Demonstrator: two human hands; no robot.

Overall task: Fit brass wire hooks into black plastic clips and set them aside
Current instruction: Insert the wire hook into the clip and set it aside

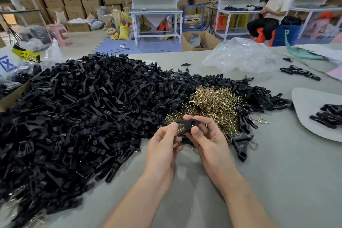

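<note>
Two bare forearms rise from the bottom edge and converge over the grey tabletop [277,181], wrists bent inward so the fingers meet. Left hand [162,146] and right hand [209,142] both pinch one black plastic clip [187,125] between thumbs and curled fingertips, holding it just above the surface. A glint of brass wire [181,129] shows under the clip by the left fingertips; whether it is seated cannot be told. Just right of the right hand lie a few clips with wire loops [242,146]. Directly beyond the hands sits the heap of brass wire hooks [212,102], and a far larger heap of black clips [83,107] spreads left and behind it. Further right, a grey board [305,98] carries more clips; a clear plastic bag [238,55] lies near the far edge
</note>
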